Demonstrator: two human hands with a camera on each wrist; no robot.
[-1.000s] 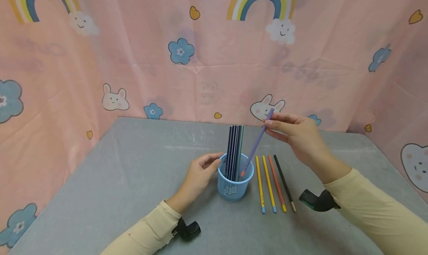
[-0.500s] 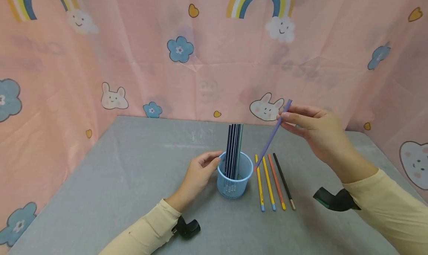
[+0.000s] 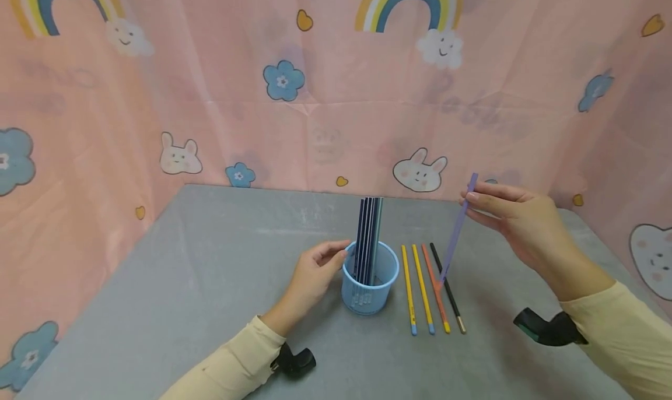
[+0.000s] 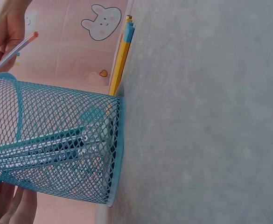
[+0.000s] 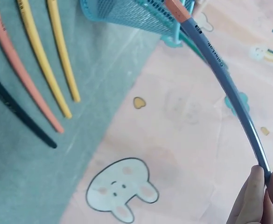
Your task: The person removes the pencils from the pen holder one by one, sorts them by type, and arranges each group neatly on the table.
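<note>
Your left hand [image 3: 310, 280] is at the near-left side of the light-blue mesh cup [image 3: 380, 298]; its fingers grip the cup rim. The cup stands upright on the grey counter [image 3: 236, 272] and contains a bundle of dark, slender sticks [image 3: 368, 231], set nearly upright.

Your right hand [image 3: 530, 228] is to the right of the cup. Its fingers pinch the purple pencil with an orange end [image 3: 455, 234] near the opposite end. The pencil is tilted, orange end down, and is held above the counter.

Four pencils lie side by side on the counter, right of the cup. From the left, note two yellow pencils with blue ends [image 3: 423, 289], one orange-red pencil with a yellow end [image 3: 430, 272], and one black pencil [image 3: 451, 298].
</note>
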